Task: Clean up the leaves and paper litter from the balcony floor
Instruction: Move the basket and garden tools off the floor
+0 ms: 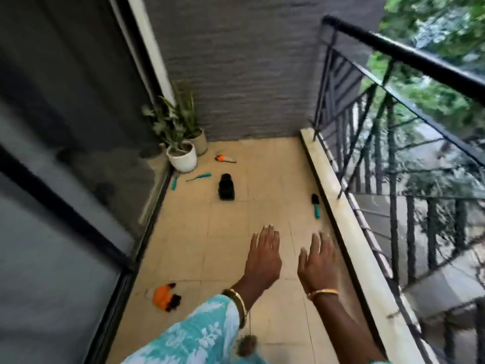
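Both arms extend forward toward 12 o'clock, palms down. Left hand [263, 254]: fingers straight and together, holding nothing; bangle at the wrist, patterned turquoise sleeve [191, 334] on the forearm. Right hand [319, 261], at 3 o'clock of the left and apart from it: fingers straight, empty, thin bangle at the wrist.
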Demonstrator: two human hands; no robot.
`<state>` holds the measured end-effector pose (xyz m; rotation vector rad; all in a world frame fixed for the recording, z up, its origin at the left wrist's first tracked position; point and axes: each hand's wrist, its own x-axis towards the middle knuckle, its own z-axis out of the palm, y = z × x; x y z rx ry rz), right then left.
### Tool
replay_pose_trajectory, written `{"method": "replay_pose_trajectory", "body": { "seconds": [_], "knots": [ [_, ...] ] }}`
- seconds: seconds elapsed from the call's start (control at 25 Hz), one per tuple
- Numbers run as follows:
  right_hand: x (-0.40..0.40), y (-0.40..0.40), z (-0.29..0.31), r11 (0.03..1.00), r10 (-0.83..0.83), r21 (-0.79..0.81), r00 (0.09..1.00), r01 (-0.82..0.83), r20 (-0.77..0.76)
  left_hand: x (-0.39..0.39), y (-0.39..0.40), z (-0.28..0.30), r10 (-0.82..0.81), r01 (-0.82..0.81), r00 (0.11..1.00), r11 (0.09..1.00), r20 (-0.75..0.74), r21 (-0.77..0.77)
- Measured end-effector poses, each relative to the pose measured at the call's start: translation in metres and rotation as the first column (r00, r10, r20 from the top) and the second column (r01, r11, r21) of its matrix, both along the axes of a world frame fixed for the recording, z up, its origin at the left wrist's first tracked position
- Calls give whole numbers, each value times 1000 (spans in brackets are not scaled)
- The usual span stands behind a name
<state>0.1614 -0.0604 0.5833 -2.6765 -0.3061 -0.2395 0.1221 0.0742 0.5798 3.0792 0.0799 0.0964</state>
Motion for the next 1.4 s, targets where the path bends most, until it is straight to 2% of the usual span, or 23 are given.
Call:
{"method": "replay_pose_trajectory", "body": {
  "seconds": [0.08, 0.2, 0.36, 0.48, 0.6, 0.72, 1.0, 1.12, 1.4],
  "knots": [
    [0, 9, -8, 998, 69, -12, 997, -68, 42, -8, 5, -11, 80, -80, 996, 996, 30, 25],
    [9, 42, -14, 989, 146, -21, 986, -144, 77, -19, 31, -12, 197, -195, 978, 980, -64, 36],
    [3, 125, -19, 943, 325, -66, 945, -326, -21, -35, 109, -11, 395, -400, 908, 917, -142, -7],
    [12, 180, -31, 925, 372, -72, 928, -372, -14, -37, 165, -18, 495, -486, 859, 869, -132, 94],
    [15, 235, -38, 911, 405, -67, 913, -407, -48, -40, 219, -24, 520, -517, 847, 854, -112, 60],
    [14, 292, -39, 903, 420, -68, 904, -425, -78, -41, 272, -28, 521, -507, 840, 853, -152, 125],
    [40, 386, -41, 866, 462, -133, 873, -482, -156, -13, 357, -37, 542, -547, 812, 836, -216, 39],
    [79, 432, -49, 854, 468, -164, 867, -494, -172, 22, 400, -46, 540, -541, 812, 839, -221, 58],
    [209, 547, -54, 854, 445, -157, 853, -496, -273, 157, 518, -50, 535, -565, 798, 824, -277, -35]
  ]
}}
